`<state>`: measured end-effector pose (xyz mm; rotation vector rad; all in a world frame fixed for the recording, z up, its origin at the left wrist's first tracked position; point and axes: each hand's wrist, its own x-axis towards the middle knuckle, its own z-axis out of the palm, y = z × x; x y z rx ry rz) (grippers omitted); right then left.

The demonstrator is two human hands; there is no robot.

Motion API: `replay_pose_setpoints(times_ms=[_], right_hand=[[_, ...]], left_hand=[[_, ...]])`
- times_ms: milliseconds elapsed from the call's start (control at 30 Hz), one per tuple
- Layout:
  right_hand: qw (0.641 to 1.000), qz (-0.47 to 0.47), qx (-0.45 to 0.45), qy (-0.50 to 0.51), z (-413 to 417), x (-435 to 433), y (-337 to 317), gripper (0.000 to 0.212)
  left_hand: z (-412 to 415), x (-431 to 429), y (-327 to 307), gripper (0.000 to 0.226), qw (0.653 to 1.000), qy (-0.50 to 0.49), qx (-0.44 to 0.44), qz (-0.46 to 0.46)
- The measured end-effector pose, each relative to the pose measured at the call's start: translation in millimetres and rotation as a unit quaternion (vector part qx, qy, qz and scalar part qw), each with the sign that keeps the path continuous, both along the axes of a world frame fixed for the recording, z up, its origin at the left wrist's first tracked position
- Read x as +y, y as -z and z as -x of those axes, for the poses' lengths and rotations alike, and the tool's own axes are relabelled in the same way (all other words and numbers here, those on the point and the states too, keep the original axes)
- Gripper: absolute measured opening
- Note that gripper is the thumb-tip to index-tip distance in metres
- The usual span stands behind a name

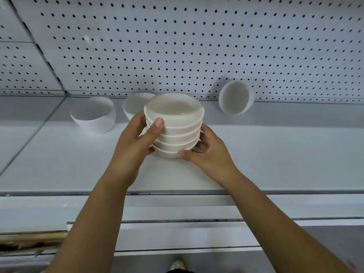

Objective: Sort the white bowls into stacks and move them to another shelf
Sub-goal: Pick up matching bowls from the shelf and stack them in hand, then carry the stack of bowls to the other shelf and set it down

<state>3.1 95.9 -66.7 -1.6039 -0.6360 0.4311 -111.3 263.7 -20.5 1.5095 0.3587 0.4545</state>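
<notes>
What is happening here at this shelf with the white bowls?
A person grips a stack of shallow white bowls with both hands: the left hand on its left side, the right hand low on its right. Whether the stack rests on the shelf is unclear. Three deeper bowls are loose behind it: a tilted bowl at the left, a half-hidden bowl behind the stack, and a tipped bowl on its side against the pegboard.

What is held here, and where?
The bowl stack: left hand grips its left side, thumb near the top; right hand grips its lower right, thumb at the base.
</notes>
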Motion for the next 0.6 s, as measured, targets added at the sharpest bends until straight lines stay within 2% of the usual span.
replay_pose_setpoints(times_ms=[133,300,600], right_hand=[[1.000,-0.003,-0.017,0.018,1.0,-9.1,-2.6,0.083],[0.999,0.000,-0.030,0.033,0.6,-44.0,-11.8,0.085],[0.991,0.008,-0.063,0.117,-0.9,-168.4,-35.7,0.089]], left_hand=[[1.9,-10.8,1.0,0.052,1.000,0.000,-0.010,0.010],[-0.6,-41.3,1.0,0.061,1.000,0.011,-0.024,0.015],[-30.7,-149.5,-12.5,0.064,0.996,0.082,-0.047,0.004]])
